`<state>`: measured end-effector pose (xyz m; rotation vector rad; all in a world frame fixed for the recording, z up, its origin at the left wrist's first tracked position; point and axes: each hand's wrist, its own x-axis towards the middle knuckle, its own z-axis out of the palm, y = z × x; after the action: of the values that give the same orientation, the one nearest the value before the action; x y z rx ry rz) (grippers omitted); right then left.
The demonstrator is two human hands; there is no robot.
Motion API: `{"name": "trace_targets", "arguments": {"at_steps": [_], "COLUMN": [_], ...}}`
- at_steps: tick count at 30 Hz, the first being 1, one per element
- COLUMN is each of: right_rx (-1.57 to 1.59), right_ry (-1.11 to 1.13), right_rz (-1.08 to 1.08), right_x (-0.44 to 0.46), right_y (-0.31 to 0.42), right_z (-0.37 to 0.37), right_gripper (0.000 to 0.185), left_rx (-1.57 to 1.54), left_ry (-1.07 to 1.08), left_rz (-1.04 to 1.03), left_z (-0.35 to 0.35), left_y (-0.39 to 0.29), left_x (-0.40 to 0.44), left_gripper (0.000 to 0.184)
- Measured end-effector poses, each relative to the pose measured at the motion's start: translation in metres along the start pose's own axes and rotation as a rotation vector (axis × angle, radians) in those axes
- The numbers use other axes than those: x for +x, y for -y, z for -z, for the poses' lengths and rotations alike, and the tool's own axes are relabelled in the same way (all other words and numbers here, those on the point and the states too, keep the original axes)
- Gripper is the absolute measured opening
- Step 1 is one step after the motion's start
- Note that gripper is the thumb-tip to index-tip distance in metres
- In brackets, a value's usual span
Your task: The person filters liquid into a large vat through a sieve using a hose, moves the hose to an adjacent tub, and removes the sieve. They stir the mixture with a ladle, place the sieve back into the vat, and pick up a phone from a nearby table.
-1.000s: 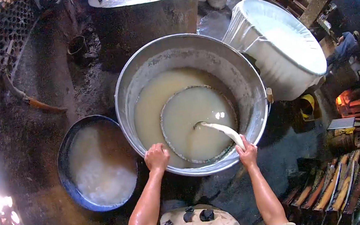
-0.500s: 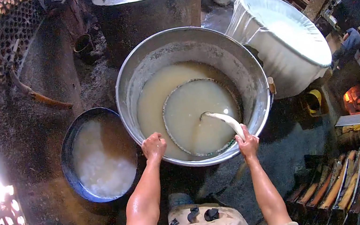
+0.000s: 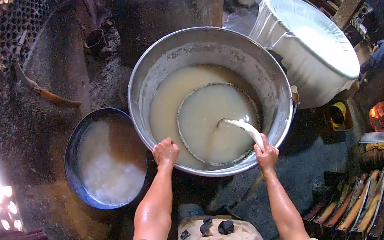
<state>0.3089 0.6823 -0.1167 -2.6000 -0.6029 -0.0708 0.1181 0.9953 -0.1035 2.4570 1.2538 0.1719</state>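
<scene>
A large metal pot (image 3: pixel 136 73) holds cloudy liquid, with a round sieve-like ring (image 3: pixel 180 132) in it. My left hand (image 3: pixel 166 153) is closed on the pot's near left rim. At the near right rim, my right hand (image 3: pixel 267 153) is wrapped round the pale, curved handle (image 3: pixel 248 129), whose dark far end enters the liquid inside the ring. Whatever lies under the surface there is hidden. Left of the pot stands a blue-rimmed basin (image 3: pixel 70 176) with cloudy liquid and white foam.
Behind the pot is a big round vat (image 3: pixel 164 15). A cloth-covered tub (image 3: pixel 307 67) stands at the right, near a yellow container (image 3: pixel 338 114). Firewood (image 3: pixel 363 203) lies at the lower right, below a fire (image 3: pixel 377 112). A person (image 3: pixel 380 53) is at the far right.
The view has shifted slightly, so the pot and other things sit further right in it. Both hands keep their holds, and the handle stays in the liquid.
</scene>
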Motion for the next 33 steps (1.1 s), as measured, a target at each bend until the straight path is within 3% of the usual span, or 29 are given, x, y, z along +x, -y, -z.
{"name": "trace_targets", "arguments": {"at_steps": [33], "right_rx": [0.003], "right_ry": [-0.027], "right_rz": [-0.025], "right_x": [-0.001], "right_y": [0.0], "right_z": [-0.003], "right_gripper": [0.057], "left_rx": [0.002], "left_ry": [-0.019], "left_rz": [-0.001], "left_z": [-0.004], "left_y": [0.002], "left_x": [0.001], "left_gripper": [0.016]}}
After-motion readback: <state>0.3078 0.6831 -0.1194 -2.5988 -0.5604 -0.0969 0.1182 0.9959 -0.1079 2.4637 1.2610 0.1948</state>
